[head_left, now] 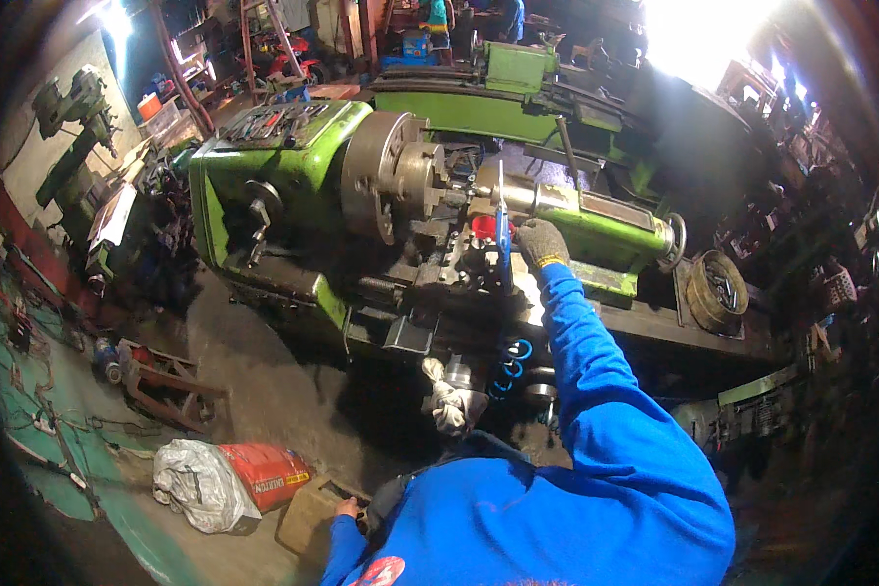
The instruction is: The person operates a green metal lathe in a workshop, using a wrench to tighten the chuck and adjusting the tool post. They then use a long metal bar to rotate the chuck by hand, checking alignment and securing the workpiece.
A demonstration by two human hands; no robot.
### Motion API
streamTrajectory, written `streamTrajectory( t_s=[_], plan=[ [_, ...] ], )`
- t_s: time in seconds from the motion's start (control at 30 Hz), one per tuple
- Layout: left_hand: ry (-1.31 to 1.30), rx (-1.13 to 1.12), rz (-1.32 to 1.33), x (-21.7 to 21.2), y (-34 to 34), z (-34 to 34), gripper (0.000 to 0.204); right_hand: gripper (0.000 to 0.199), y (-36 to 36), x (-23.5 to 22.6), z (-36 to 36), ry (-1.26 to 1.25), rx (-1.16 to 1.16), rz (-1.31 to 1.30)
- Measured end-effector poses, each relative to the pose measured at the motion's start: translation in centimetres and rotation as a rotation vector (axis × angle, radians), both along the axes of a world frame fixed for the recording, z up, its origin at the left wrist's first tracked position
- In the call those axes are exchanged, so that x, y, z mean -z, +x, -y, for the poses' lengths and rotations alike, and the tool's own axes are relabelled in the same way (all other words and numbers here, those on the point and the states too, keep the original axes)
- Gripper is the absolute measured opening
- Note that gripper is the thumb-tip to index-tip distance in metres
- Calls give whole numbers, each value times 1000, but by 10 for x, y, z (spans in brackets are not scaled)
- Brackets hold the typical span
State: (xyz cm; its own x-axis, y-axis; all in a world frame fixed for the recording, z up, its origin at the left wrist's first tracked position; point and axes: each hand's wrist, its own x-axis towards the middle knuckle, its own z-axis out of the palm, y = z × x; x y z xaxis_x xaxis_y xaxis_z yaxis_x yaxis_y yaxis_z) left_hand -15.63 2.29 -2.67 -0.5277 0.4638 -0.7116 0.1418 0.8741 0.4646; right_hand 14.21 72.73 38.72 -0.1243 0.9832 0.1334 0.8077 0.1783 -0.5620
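Note:
My right hand (pixel 541 242), in a grey knit glove, reaches over the green lathe (pixel 606 230) beside its tailstock. Its fingers look curled; whatever they hold is hidden. Just left of it stands a slim blue tool (pixel 503 234) with a thin pale upper end, and I cannot tell if the hand touches it. A red round container (pixel 483 227) sits close behind that tool. Farther left is the lathe's large chuck (pixel 418 181). Low at the left, my bare left hand (pixel 348 508) hangs near a brown box (pixel 308 518), its fingers mostly hidden.
Hand tools (pixel 269 122) lie on the headstock. A blue coiled hose (pixel 511 371) and a pale rag (pixel 447 398) hang at the lathe's front. A round metal bin (pixel 716 290) stands at the right end. A red sack (pixel 264 474) lies on the floor; a drill press (pixel 73 127) stands left.

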Motion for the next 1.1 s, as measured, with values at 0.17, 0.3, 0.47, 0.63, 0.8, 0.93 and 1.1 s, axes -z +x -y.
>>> streamTrajectory(
  t_s=[0.17,0.3,0.47,0.63,0.8,0.93,1.1],
  plan=[
    [-74,298,-263,-9,22,-2,51,27,29,24,-13,110,-264,-767],
    [-250,225,-237,-25,37,7,55,42,65,55,-48,107,62,-553],
    [-153,-16,-179,-62,58,6,44,58,39,32,-62,-143,-105,-138],
    [-127,-402,-6,-94,84,-2,29,42,15,54,-97,-129,-220,100],
    [196,-887,142,-101,102,-6,26,27,16,54,-102,24,-330,217],
    [25,-529,7,-111,122,9,20,26,12,60,-112,125,-421,208],
    [-74,-324,-180,-105,158,3,35,20,-3,48,-115,55,-437,345]
  ],
)
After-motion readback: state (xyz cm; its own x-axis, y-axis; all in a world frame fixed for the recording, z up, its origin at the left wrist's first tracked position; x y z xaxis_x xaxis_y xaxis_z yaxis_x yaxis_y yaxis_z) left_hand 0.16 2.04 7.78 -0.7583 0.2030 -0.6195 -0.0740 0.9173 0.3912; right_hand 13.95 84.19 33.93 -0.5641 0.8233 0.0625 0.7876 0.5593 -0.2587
